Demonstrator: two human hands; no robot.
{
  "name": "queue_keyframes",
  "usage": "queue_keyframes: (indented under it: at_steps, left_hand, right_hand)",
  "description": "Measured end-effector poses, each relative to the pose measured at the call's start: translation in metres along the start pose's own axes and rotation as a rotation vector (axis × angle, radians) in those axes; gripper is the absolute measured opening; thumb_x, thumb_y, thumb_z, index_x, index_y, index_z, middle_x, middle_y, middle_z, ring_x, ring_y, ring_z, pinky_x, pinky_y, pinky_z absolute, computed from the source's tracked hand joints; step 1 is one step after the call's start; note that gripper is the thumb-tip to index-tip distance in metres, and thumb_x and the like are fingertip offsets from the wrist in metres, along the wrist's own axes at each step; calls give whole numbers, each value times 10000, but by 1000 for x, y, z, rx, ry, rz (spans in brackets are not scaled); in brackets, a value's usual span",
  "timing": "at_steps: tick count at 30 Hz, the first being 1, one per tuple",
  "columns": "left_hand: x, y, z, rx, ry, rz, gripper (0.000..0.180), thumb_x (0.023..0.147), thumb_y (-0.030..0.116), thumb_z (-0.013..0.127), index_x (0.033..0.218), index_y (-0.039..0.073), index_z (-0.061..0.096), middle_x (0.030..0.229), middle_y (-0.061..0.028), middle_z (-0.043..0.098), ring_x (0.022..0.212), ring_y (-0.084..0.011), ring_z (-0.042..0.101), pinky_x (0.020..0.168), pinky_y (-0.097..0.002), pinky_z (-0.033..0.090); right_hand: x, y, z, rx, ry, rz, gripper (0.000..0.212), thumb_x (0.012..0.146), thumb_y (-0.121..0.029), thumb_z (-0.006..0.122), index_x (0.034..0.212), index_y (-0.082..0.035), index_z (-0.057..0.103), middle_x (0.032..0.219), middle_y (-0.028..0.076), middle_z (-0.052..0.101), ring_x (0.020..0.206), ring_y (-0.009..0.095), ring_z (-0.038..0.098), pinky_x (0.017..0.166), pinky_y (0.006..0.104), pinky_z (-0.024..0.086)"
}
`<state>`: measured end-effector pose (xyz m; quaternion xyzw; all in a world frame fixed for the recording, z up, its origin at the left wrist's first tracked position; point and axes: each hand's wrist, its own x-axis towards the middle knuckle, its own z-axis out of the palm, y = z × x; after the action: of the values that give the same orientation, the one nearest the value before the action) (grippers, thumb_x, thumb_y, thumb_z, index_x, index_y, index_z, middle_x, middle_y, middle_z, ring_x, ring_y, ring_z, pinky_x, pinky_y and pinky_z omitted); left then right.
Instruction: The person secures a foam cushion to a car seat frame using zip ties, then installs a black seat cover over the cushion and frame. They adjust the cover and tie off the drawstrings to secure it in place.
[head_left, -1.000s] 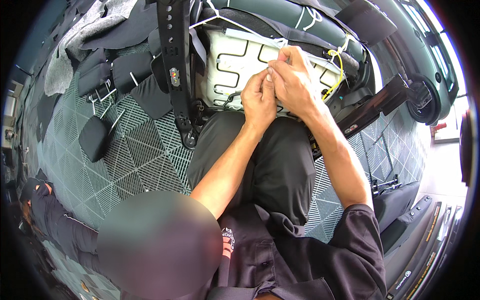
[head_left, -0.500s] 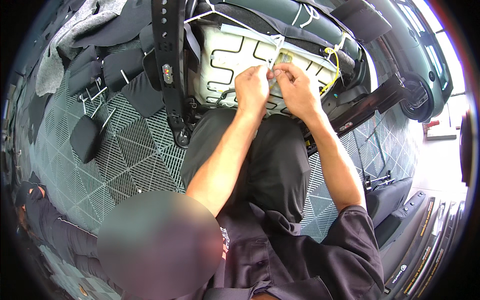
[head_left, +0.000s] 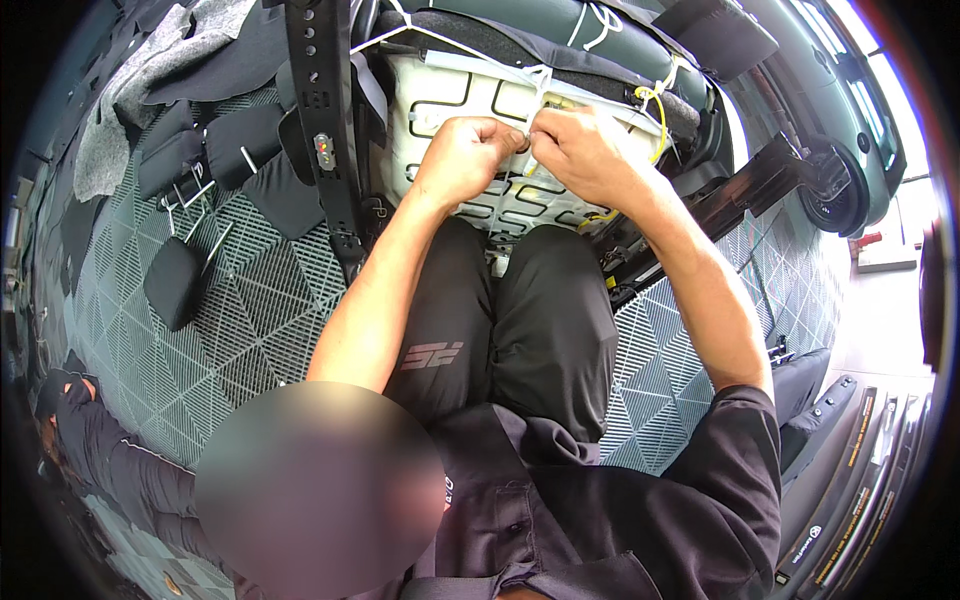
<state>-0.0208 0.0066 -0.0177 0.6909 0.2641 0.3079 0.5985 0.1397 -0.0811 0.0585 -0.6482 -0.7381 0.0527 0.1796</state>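
Note:
A car seat part lies in front of my knees, its cream foam (head_left: 478, 84) crossed by black bent wires. White cord (head_left: 540, 82) runs over the seat's dark fabric edge and comes down between my hands. My left hand (head_left: 462, 160) is closed, thumb and forefinger pinched together at the cord. Close beside it, my right hand (head_left: 588, 150) is closed on the same cord, back of the hand upward. The fingertips nearly meet, and the cord's ends are hidden there. A yellow cord (head_left: 658, 128) hangs in a loop to the right of my right hand.
A black metal rail (head_left: 322, 150) rises left of the seat, and another rail (head_left: 745, 185) extends right. Black headrests (head_left: 172, 282) lie on the tiled grating floor (head_left: 265, 255) at left. A person's dark-clothed arm (head_left: 120, 430) shows lower left. A green car (head_left: 835, 100) stands at far right.
My left hand has shifted left and my elbows have spread wider. My right hand has turned more back-up and moved slightly up. The seat and rail sit a little further left in view.

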Motion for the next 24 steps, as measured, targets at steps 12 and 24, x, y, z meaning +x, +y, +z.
queue_keyframes:
  at_steps: [12,24]
  left_hand:
    - [-6,-16,29,-225,210,-200,243,917,197,750,762,28,667,589,2,571,503,-67,489,475,-249,376]
    - [0,-31,25,-58,227,-78,239,941,218,736,842,10,674,676,-21,641,542,-73,553,493,-252,430]
  right_hand:
    - [-8,0,-6,-321,54,55,249,848,-221,600,791,17,644,780,229,673,726,407,677,653,506,536]
    - [0,2,13,87,4,-154,188,877,-134,567,849,40,632,982,210,628,824,392,628,726,451,507]
